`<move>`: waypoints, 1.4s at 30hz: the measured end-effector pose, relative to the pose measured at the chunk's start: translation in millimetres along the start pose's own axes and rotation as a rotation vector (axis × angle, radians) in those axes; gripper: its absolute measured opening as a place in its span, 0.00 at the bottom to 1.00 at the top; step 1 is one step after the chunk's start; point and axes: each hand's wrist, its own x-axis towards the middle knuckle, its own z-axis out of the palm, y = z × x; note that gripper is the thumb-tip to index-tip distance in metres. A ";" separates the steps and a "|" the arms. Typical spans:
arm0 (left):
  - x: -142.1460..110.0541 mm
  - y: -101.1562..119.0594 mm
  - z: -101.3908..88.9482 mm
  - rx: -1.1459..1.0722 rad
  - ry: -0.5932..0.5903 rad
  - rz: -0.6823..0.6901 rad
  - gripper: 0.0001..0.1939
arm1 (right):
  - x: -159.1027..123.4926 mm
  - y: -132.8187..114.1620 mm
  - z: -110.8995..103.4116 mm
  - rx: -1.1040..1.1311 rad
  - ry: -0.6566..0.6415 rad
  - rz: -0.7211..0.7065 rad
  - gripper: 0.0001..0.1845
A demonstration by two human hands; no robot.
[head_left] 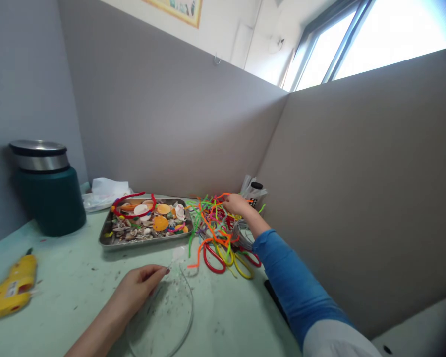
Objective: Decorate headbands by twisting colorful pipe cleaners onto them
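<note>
Low in front of me, my left hand [143, 287] pinches one end of a thin grey wire [192, 310] between thumb and forefinger; the wire bends into a wide loop over the table. My right hand [235, 202] reaches to the far side of a tangled heap of coloured pipe cleaners [211, 218]. Its fingers are closed at an orange pipe cleaner [226, 195], with the fingertips partly hidden in the heap. Scissors with red handles [213, 260] and scissors with yellow handles [243, 267] stick out from the near side. A coil of grey wire [243, 233] lies beside my right wrist.
A metal tray [148, 244] of shells and stones stands left of the heap, with a red pipe-cleaner ring [154, 201] on it. Further left are a dark green canister [50, 198] and a yellow glue gun [17, 287]. Grey partitions [178, 109] enclose the table.
</note>
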 end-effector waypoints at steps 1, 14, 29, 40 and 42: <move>0.1 -0.3 0.4 -0.002 0.012 0.006 0.27 | -3.1 5.8 6.3 -0.042 -0.051 0.021 0.13; 2.6 -2.9 -2.4 0.025 -0.065 0.035 0.29 | -16.1 32.2 16.2 -0.038 0.128 0.134 0.07; 0.5 -2.1 -4.3 -0.027 0.009 0.050 0.25 | -88.2 -48.3 -13.7 0.782 0.197 -0.389 0.07; 12.5 -15.8 -8.8 0.146 0.093 0.165 0.20 | -88.7 -56.9 50.1 0.488 -0.063 -0.437 0.06; 13.7 -17.6 -9.8 0.176 0.095 0.201 0.20 | -87.6 -55.9 51.3 0.406 -0.026 -0.423 0.07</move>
